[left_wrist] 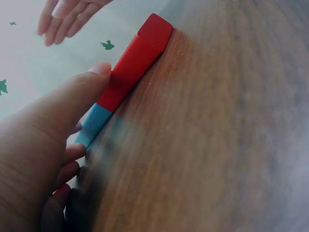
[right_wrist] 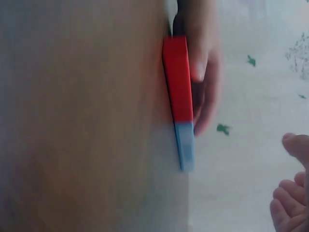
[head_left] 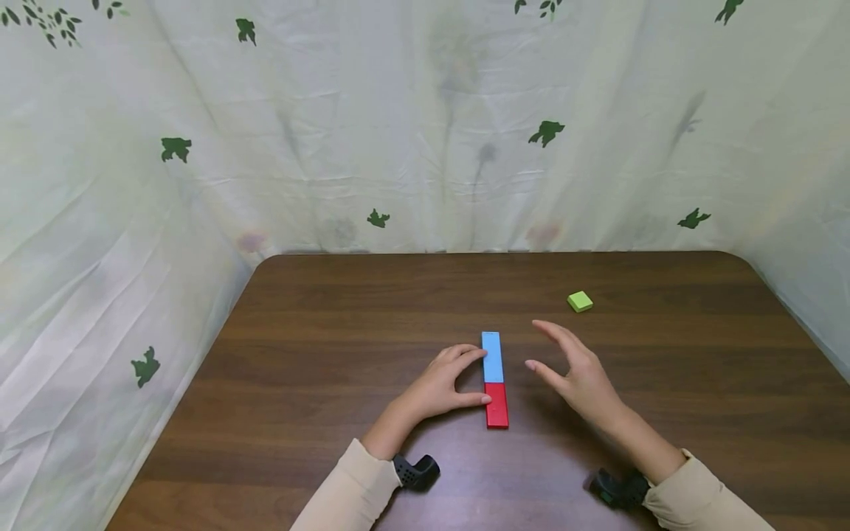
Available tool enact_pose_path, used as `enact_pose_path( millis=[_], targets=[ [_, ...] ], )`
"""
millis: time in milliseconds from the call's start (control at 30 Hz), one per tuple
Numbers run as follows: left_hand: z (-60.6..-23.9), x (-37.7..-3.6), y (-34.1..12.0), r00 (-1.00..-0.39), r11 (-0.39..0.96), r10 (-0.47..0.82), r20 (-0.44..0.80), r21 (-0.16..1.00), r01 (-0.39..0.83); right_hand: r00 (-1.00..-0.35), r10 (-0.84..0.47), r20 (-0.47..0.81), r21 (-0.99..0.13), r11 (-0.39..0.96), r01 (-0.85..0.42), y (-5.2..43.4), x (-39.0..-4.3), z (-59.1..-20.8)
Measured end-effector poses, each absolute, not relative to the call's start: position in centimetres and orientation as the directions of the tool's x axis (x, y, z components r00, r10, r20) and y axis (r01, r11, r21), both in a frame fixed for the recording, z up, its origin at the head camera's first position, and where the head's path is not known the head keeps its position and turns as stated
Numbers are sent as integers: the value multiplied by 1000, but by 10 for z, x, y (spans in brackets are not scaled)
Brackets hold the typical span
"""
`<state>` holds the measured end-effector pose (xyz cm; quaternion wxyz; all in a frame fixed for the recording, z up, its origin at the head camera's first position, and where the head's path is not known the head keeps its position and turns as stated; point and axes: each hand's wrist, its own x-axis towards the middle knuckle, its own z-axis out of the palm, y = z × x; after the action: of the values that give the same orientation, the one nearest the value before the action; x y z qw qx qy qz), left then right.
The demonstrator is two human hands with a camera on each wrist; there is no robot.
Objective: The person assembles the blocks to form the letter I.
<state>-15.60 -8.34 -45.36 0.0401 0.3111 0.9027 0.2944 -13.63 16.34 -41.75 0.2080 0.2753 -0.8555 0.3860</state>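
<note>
Head view: dark brown wooden table point(head_left: 319, 354) w/ rounded far corners, enclosed by a pale fabric backdrop printed w/ green leaves point(head_left: 398, 133). Near table centre, slightly toward the near edge, lie two flat rectangular bars end to end in one straight line: a light blue rectangular block point(head_left: 492, 356) on the far side and a red rectangular block point(head_left: 496, 405) on the near side, short ends touching.

Left hand point(head_left: 441, 387): rests on the table against the left side of the row; fingers loosely curved, a fingertip on the blue block's edge, thumb tip on the red block's edge close to the joint. Left wrist view confirms the thumb point(left_wrist: 72, 104) pressing the red block point(left_wrist: 135, 65), blue block point(left_wrist: 92, 125) behind it. It pushes from the side, no grip round either bar.

Right hand point(head_left: 576, 372): just right of the row, not touching it; fingers straight and slightly spread, palm facing the blocks, holding nothing. Right wrist view: red block point(right_wrist: 178, 79) and blue block point(right_wrist: 186, 145) seen edge-on, left-hand fingers behind.

Small lime-green square block point(head_left: 580, 301): lies alone, far right, well apart from both hands. Cream sleeves and black wrist-mounted devices point(head_left: 416, 472) at both forearms.
</note>
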Motion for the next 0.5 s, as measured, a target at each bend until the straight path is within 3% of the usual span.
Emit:
enact_pose_path(
  millis=[500],
  targets=[
    [-454,-155,-84,-805,637,585,101,558,533,-717,-130,685,-522,600,-607,191,-182,-422]
  ],
)
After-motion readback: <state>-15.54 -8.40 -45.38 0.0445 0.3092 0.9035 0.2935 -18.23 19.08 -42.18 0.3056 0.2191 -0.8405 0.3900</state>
